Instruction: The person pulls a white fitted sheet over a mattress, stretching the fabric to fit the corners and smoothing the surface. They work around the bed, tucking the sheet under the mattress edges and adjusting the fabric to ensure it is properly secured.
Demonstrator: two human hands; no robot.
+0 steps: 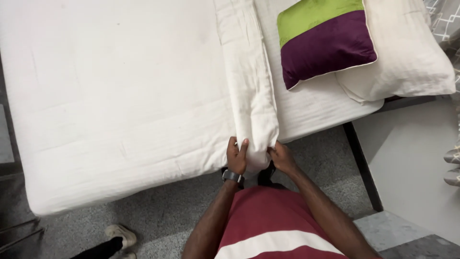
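Down at six o'clock, we grip the near end of a long white folded cover (250, 86) with both hands. Our left hand (236, 156), with a dark watch (233, 176) on its wrist, is clamped on the cover's left corner, fingers curled up over the cloth. Our right hand (282, 158) is closed on the right corner, pinching the fabric from the side. The two hands sit near each other, with the bunched end of the cover between them.

From our hands the cover runs toward twelve o'clock as a narrow strip, lying on the white mattress (110, 96) and hanging slightly over its near edge. At about one o'clock a cushion (326, 41) in green and purple rests on the mattress, overlapping a cream pillow (407, 52) at two o'clock. At four o'clock a dark bed frame leg (363, 165) stands on the grey floor (163, 211). At seven o'clock, another person's pale shoe (120, 235) shows on the floor, well apart from our hands.
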